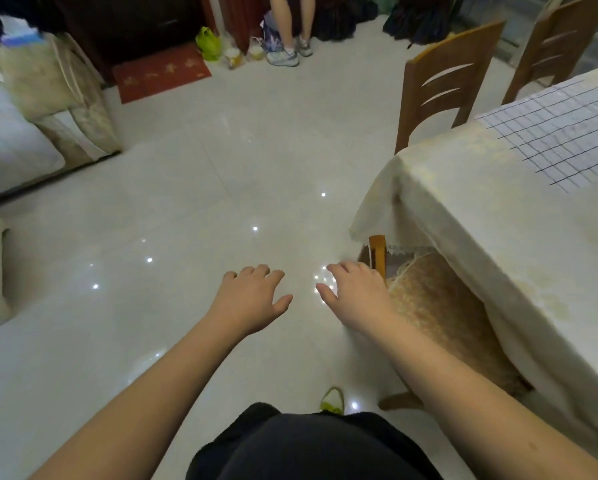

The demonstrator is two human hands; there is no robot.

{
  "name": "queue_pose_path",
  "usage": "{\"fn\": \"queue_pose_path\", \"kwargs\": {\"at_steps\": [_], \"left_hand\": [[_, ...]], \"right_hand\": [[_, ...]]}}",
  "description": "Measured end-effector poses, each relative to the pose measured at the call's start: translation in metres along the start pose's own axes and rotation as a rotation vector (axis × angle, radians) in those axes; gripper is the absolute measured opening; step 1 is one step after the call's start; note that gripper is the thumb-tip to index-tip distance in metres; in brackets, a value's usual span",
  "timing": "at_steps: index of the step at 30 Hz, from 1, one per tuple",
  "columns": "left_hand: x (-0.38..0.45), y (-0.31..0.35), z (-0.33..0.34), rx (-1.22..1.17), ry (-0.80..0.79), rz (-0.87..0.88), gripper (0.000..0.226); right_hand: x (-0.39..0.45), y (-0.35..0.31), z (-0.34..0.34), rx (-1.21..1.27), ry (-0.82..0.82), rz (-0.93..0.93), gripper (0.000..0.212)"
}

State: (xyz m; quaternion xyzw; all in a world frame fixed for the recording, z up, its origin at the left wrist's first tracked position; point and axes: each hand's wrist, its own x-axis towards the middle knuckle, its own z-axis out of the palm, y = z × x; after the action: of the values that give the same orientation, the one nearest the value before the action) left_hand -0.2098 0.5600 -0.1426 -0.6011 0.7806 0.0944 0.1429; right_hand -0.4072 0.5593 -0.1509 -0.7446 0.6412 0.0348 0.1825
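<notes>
Both my arms reach forward over a glossy white tiled floor (193, 209). My left hand (252, 299) hovers palm down with relaxed, loosely bent fingers and holds nothing. My right hand (356, 292) hovers beside it, palm down, fingers spread and empty, just left of a wooden chair (439, 306) with a gold patterned seat tucked under the table. Neither hand touches anything.
A table under a cream tablecloth (491, 209) fills the right, with a checked mat (567, 140) on top and two wooden chairs (443, 81) behind it. A sofa (48, 91) stands at the left. Another person's legs (290, 36), a red mat (159, 74) and bags lie at the far end.
</notes>
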Motion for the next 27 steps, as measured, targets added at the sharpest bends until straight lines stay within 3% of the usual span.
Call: {"fn": "queue_pose_path", "kwargs": {"at_steps": [18, 27], "left_hand": [[0.226, -0.141, -0.062, 0.068, 0.042, 0.352, 0.057], [0.315, -0.142, -0.092, 0.067, 0.037, 0.507, 0.057]], "right_hand": [[0.199, -0.058, -0.051, 0.077, 0.037, 0.341, 0.051], [0.256, -0.037, -0.076, 0.103, 0.084, 0.485, 0.052]]}}
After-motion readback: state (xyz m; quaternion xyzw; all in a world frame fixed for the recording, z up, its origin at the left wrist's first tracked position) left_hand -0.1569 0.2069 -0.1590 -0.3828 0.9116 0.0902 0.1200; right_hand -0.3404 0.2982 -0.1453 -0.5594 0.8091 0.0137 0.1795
